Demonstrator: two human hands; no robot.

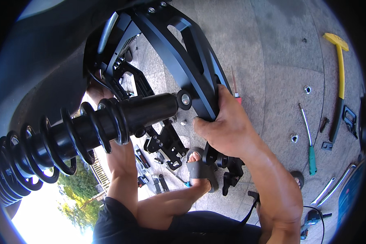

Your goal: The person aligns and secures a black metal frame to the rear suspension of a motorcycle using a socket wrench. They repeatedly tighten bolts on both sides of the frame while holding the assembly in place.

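My right hand (227,128) is closed round the lower end of a black metal swingarm (171,53), its thumb toward the near edge and its fingers hidden behind. Close to that grip lies the eye end (185,99) of a black shock absorber (148,110), whose coil spring (85,130) runs toward the lower left. My left hand (96,90) is up behind the shock absorber, by a black bracket (138,83); its fingers are hidden, so what it touches cannot be made out.
On the paving right of me lie a yellow hammer (340,73), a green-handled screwdriver (311,156), metal sockets (308,89), and wrenches (325,191). A red-handled screwdriver (238,99) shows behind my right hand. Black parts (232,175) and tools (160,184) lie around my sandalled foot (196,158).
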